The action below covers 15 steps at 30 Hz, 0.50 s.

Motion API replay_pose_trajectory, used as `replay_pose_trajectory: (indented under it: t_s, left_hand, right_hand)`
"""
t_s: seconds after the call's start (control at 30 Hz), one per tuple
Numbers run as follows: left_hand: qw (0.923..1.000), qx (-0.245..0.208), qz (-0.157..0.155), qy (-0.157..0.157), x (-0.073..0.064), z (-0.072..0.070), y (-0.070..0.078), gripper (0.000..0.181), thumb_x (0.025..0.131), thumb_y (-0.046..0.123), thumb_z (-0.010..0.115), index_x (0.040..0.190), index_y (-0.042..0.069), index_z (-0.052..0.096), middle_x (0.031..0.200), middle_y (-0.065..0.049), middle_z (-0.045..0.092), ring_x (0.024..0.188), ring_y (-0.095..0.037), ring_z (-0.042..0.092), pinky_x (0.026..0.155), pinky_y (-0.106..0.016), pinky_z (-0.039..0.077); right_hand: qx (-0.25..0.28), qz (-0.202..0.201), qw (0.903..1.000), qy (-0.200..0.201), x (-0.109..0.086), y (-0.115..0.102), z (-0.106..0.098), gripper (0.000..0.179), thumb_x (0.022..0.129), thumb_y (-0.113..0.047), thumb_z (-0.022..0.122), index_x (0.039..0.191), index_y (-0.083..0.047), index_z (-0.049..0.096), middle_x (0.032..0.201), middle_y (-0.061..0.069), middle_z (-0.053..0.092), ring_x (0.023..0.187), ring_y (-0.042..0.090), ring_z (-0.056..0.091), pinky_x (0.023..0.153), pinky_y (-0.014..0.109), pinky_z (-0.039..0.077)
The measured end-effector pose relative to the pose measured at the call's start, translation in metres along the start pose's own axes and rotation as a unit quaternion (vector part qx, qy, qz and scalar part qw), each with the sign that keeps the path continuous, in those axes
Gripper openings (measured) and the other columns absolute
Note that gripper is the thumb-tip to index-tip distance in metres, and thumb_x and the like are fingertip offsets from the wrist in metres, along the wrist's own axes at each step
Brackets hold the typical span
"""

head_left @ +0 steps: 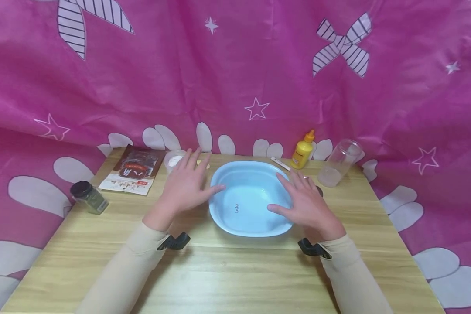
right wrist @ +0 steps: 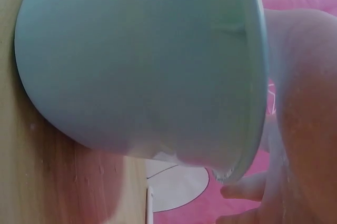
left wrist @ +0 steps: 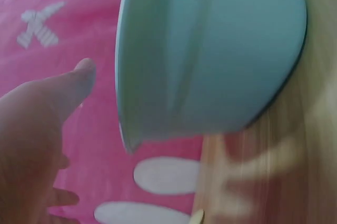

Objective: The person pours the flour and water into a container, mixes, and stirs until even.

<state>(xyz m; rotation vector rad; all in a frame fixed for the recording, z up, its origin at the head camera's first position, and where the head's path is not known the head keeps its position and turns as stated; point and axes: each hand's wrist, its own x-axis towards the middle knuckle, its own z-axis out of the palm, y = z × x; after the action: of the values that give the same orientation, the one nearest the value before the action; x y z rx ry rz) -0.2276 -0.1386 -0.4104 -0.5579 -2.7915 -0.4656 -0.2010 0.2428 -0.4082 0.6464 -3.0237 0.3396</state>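
Observation:
A light blue oval basin (head_left: 253, 220) stands on the wooden table between the hands, with small dark letters on its inside. To its left, the left hand (head_left: 186, 183) spreads its fingers, the thumb pointing toward the rim. In the left wrist view that thumb (left wrist: 73, 84) is apart from the basin wall (left wrist: 226, 56). Over the basin's right side, the right hand (head_left: 306, 203) has its fingers extended and holds nothing. The right wrist view shows this hand (right wrist: 303, 113) beside the rim; whether a finger touches it I cannot tell.
Along the back are a brown-and-white packet (head_left: 133, 170), a small tub with white stuff (head_left: 174, 160), a yellow bottle (head_left: 302, 152), a narrow white packet (head_left: 280, 163) and a clear tumbler (head_left: 339, 163). A black-lidded jar (head_left: 89, 197) stands left. A pink curtain (head_left: 227, 78) hangs behind.

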Motion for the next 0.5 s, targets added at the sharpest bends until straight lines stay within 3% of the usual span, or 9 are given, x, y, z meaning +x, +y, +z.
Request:
replay_pose_trajectory:
  t_s: [0.2, 0.37, 0.5]
  left_hand:
    - [0.9969, -0.047, -0.014, 0.061, 0.004, -0.002, -0.029, 0.107, 0.097, 0.072, 0.073, 0.17, 0.001, 0.04, 0.172, -0.028, 0.041, 0.161, -0.051, 0.033, 0.133, -0.068, 0.029]
    - [0.9908, -0.097, -0.055, 0.078, 0.003, -0.003, -0.048, 0.103, 0.097, 0.066, 0.078, 0.169, 0.002, 0.042, 0.171, -0.025, 0.045, 0.16, -0.047, 0.038, 0.129, -0.07, 0.036]
    - [0.9853, -0.131, -0.076, 0.079, 0.003, -0.001, -0.061, 0.102, 0.098, 0.062, 0.08, 0.169, 0.0, 0.04, 0.168, -0.026, 0.047, 0.156, -0.048, 0.042, 0.127, -0.071, 0.037]
  right_hand:
    - [0.027, 0.013, 0.9995, -0.013, 0.0, 0.006, -0.001, 0.109, 0.095, -0.083, 0.064, 0.177, -0.019, 0.033, 0.181, 0.026, 0.023, 0.163, 0.056, 0.025, 0.133, 0.077, 0.016]
    - [0.078, 0.014, 0.9967, -0.014, 0.0, 0.014, -0.003, 0.105, 0.095, -0.08, 0.068, 0.177, -0.023, 0.034, 0.181, 0.023, 0.024, 0.162, 0.055, 0.029, 0.124, 0.08, 0.035]
    - [0.141, 0.009, 0.9898, -0.017, -0.001, 0.023, -0.001, 0.102, 0.097, -0.073, 0.074, 0.177, -0.025, 0.033, 0.182, 0.018, 0.026, 0.165, 0.048, 0.029, 0.119, 0.076, 0.045]
